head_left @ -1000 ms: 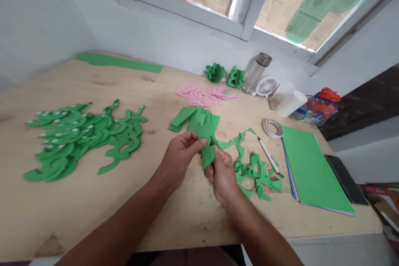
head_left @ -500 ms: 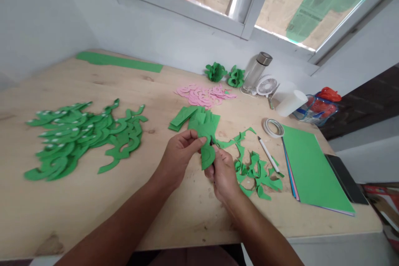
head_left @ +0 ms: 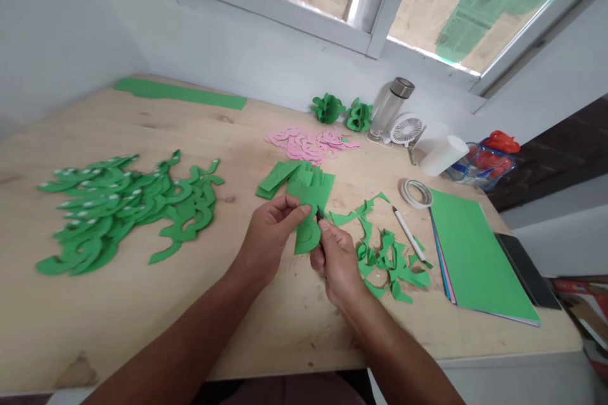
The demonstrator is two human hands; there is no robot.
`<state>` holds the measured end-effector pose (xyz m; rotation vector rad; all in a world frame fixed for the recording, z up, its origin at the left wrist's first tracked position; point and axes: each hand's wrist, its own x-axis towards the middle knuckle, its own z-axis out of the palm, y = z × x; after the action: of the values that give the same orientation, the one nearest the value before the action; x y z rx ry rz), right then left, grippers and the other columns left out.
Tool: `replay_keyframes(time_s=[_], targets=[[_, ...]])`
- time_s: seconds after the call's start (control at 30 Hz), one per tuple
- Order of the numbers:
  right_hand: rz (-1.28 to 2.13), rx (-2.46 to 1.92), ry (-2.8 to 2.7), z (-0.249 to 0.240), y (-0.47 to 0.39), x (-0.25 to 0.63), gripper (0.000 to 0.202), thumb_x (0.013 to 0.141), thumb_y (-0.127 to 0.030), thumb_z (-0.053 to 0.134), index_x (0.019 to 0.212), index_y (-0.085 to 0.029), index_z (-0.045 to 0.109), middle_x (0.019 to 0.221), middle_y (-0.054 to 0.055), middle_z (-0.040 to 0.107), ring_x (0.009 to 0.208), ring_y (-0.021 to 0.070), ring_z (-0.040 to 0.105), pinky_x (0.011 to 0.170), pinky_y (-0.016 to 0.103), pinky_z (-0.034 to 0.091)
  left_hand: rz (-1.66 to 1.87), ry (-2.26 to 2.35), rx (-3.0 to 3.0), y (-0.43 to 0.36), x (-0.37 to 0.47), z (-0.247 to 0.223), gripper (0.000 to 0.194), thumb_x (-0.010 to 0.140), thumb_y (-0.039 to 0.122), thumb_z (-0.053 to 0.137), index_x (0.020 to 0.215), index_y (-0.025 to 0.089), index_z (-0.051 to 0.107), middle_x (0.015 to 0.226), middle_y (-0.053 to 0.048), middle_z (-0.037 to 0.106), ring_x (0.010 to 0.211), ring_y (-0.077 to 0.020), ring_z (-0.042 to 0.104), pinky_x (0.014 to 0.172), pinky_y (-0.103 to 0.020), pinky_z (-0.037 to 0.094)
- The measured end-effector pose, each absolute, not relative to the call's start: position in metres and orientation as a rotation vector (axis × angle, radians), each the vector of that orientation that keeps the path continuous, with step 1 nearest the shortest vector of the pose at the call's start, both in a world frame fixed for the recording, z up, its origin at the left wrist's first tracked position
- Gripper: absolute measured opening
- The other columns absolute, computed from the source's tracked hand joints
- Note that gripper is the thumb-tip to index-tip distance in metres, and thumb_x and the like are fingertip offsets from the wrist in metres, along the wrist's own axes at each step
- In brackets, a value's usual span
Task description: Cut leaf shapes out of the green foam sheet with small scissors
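Pinched between the thumb and fingers of my left hand (head_left: 268,234) is a small green paper piece (head_left: 308,237) with a rounded edge. My right hand (head_left: 338,258) is closed around scissors (head_left: 320,214), whose dark blades show at the paper's right edge; the handles are mostly hidden. Just behind both hands lie green paper strips (head_left: 311,183). Green offcuts (head_left: 392,262) are scattered to the right of my right hand. A large pile of curved green cutouts (head_left: 128,202), some with white spots, lies on the left.
Pink cutouts (head_left: 311,143) and two green paper ornaments (head_left: 327,109) are at the back. To the right are a bottle (head_left: 390,107), small fan (head_left: 406,129), tape roll (head_left: 417,193), white pen (head_left: 408,234), green sheets (head_left: 479,253) and a basket (head_left: 482,168).
The lower part of the held green piece has swung left, and its outline has turned. The scissor blades show more clearly beside it. Both hands have stayed nearly in place.
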<state>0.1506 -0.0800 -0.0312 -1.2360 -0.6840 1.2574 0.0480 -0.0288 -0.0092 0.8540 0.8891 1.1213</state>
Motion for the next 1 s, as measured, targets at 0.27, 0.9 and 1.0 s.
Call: replay_keyframes(time_s=[0.27,0.9,1.0], targets=[[1.246,-1.242,-0.701,-0.0319,-0.0810,0.1506,0.059,0.076,-0.073,0.071,0.055,-0.023,0.046,0.037,-0.010,0.038,0.035,0.0052,0.022,0.037,0.023,0.013,1.139,0.911,0.847,-0.0281,0.0479,-0.0069,0.022,0.065,0.028,0.083,0.062,0.020,0.063,0.063,0.004,0.061,0.061,-0.0127,0.053,0.062,-0.025,0.045],[1.229,-1.272,-0.717,-0.0325,-0.0816,0.1503,0.059,0.077,-0.072,0.069,0.054,-0.024,0.045,0.037,-0.009,0.039,0.035,0.0060,0.025,0.038,0.024,0.016,1.107,0.948,0.945,-0.0255,0.0447,-0.0086,0.024,0.068,0.033,0.083,0.059,0.022,0.063,0.060,0.003,0.056,0.059,-0.0138,0.048,0.059,-0.028,0.041],[1.226,-1.260,-0.723,-0.0315,-0.0816,0.1505,0.058,0.077,-0.072,0.069,0.055,-0.024,0.045,0.037,-0.009,0.039,0.036,0.0061,0.024,0.039,0.024,0.016,1.108,0.955,0.966,-0.0252,0.0445,-0.0083,0.026,0.067,0.034,0.084,0.059,0.022,0.063,0.059,0.004,0.055,0.057,-0.0135,0.047,0.058,-0.027,0.040]])
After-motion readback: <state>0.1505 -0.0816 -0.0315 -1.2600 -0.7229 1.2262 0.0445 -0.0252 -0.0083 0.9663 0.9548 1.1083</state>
